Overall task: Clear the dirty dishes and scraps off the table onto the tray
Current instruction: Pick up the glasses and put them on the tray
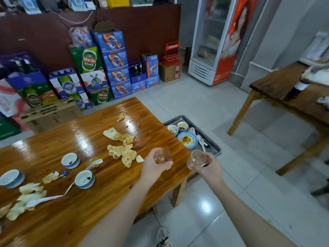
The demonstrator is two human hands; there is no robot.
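Along the table (99,202), at 8 to 9 o'clock of the view, three blue-and-white bowls stand apart: the far-left bowl (11,178), the middle bowl (70,160) and the near bowl (84,179), with dark dregs in the latter two. Crumpled paper scraps (122,152) lie around them and toward the centre. The left forearm rises from 6 o'clock toward 1 o'clock. The left hand (154,166) is over the table's right end, its fingers curled round a small glass (162,156) and its thumb on the near side. The glass is upright, with a little brownish liquid at the bottom. The right forearm comes in from 5 o'clock and slants toward 11 o'clock. The right hand (208,168) is beyond the table edge, over the floor, and its curled fingers grip a second glass (196,158) from beneath. This glass leans slightly. The two glasses are near each other but apart. At 12 to 1 o'clock from the right hand, just beside the table's end, is the metal tray (212,147). It holds two small dirty bowls (172,130), a blue plate (187,139) smeared with sauce, and white spoons (200,141).
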